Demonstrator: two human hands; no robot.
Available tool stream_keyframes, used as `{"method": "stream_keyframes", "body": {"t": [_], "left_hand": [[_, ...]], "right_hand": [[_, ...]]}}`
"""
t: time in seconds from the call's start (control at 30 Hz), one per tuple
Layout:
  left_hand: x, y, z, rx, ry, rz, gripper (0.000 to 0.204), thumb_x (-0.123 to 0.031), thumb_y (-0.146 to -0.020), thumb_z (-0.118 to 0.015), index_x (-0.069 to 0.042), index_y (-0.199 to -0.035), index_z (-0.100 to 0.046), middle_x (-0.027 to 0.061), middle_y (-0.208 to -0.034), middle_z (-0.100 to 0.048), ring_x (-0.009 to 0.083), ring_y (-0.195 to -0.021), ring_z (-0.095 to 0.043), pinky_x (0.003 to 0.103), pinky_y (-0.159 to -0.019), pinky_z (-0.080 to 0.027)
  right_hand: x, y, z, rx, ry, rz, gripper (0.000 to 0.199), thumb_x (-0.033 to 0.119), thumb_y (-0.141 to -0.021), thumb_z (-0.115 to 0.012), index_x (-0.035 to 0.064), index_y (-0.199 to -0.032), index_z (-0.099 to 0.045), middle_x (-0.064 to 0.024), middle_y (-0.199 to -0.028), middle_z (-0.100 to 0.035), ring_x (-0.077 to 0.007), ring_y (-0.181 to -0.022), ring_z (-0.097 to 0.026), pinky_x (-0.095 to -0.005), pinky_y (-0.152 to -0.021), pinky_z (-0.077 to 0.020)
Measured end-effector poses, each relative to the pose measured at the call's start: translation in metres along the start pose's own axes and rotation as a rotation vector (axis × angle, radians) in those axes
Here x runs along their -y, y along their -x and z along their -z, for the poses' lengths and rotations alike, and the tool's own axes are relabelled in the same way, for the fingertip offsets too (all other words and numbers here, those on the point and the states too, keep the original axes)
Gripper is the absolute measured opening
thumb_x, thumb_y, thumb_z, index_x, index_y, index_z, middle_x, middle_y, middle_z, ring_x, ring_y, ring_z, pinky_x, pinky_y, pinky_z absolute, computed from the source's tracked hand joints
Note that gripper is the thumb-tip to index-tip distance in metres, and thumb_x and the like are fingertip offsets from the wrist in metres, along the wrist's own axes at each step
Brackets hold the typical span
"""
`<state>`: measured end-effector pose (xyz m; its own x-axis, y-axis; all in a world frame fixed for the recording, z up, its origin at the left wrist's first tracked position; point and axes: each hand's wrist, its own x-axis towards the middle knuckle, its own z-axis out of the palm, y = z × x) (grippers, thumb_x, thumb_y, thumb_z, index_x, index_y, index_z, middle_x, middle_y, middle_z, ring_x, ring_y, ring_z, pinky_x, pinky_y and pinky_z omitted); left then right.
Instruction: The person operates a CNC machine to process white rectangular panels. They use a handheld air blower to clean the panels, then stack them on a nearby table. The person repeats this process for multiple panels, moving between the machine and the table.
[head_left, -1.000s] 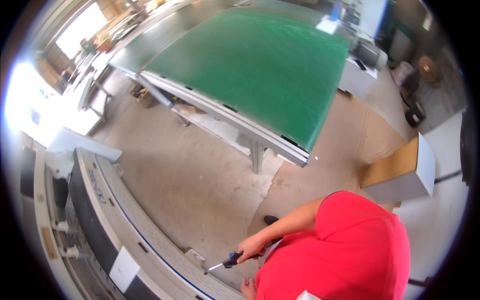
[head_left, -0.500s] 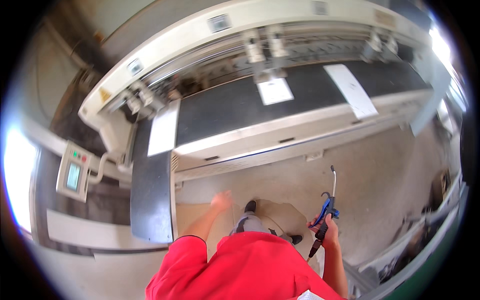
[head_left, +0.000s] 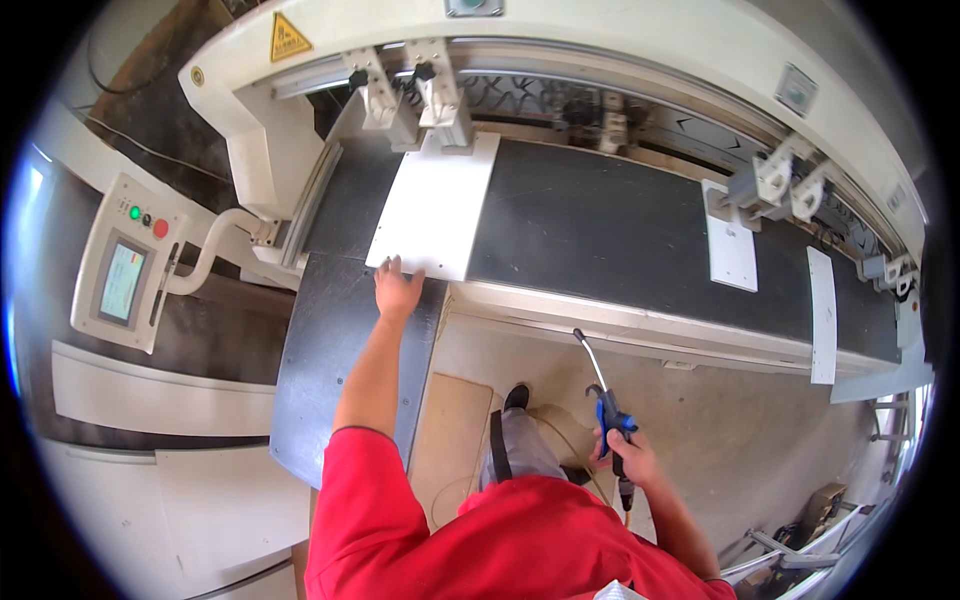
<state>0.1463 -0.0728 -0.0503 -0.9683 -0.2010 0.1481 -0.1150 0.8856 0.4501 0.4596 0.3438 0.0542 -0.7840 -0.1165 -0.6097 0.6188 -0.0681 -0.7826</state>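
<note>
My left hand (head_left: 398, 290) is at the near edge of a white rectangular panel (head_left: 440, 200). Its fingers are apart, and the tips rest on the panel's near left corner. The panel lies on the machine's black table (head_left: 590, 210), its far end at a pair of grey clamp blocks (head_left: 430, 115). In my right hand (head_left: 632, 458), on the right of my body, is an air blow gun (head_left: 615, 425) with a blue trigger and a thin bent nozzle pointing forward. A hose runs down from its handle.
Two narrower white panels, one (head_left: 732, 245) beneath clamps and another (head_left: 822, 310) farther right, lie on the table. A control panel (head_left: 125, 265) with buttons and a screen stands left on a bent arm. The dark side table (head_left: 330, 370) juts toward me. Metal framing (head_left: 800, 560) is lower right.
My left hand has moved forward from beside my body onto the wide white panel. The view has shifted left and closer to the machine. The blow gun stays in my right hand.
</note>
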Motion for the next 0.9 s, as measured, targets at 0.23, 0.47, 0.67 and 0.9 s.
{"method": "stream_keyframes", "body": {"t": [0.23, 0.47, 0.67, 0.9], "left_hand": [[0.031, -0.067, -0.008, 0.076, -0.115, 0.169, 0.093, -0.054, -0.073, -0.074, -0.001, -0.14, -0.038, 0.0272, -0.146, -0.032, 0.0416, -0.135, -0.03, 0.051, -0.111, -0.025], [-0.011, 0.089, -0.008, 0.006, -0.02, 0.156, 0.088, -0.042, -0.071, -0.078, 0.0, -0.137, -0.039, 0.033, -0.135, -0.037, 0.0469, -0.126, -0.035, 0.053, -0.108, -0.026], [-0.04, 0.197, 0.018, 0.184, 0.26, 0.376, 0.085, -0.026, -0.07, -0.081, 0.005, -0.136, -0.038, 0.0321, -0.129, -0.04, 0.0421, -0.118, -0.044, 0.047, -0.099, -0.037], [-0.033, 0.163, 0.016, 0.454, 1.069, 1.125, 0.062, -0.042, -0.085, -0.071, 0.006, -0.118, -0.051, 0.0062, -0.08, -0.059, 0.0188, -0.064, -0.054, 0.03, -0.063, -0.049]], "right_hand": [[0.05, -0.091, -0.029, 0.014, 0.655, -0.258, 0.037, 0.037, -0.095, -0.054, 0.0061, -0.078, -0.062, -0.003, -0.059, -0.059, -0.013, -0.055, -0.057, -0.0289, -0.053, -0.045], [0.084, -0.231, -0.054, -0.185, 0.675, 0.083, 0.036, 0.036, -0.086, -0.067, 0.0016, -0.095, -0.062, -0.0104, -0.082, -0.066, -0.0198, -0.077, -0.064, -0.0364, -0.071, -0.05], [0.052, -0.244, -0.066, -0.123, 0.469, 0.056, 0.045, 0.018, -0.075, -0.074, 0.0001, -0.115, -0.059, -0.0105, -0.099, -0.066, -0.0242, -0.091, -0.063, -0.0355, -0.084, -0.0487], [0.063, -0.134, -0.04, -0.051, 0.715, 0.046, 0.053, 0.019, -0.078, -0.07, 0.0012, -0.125, -0.052, -0.0186, -0.099, -0.065, -0.0266, -0.092, -0.065, -0.0361, -0.085, -0.0491]]}}
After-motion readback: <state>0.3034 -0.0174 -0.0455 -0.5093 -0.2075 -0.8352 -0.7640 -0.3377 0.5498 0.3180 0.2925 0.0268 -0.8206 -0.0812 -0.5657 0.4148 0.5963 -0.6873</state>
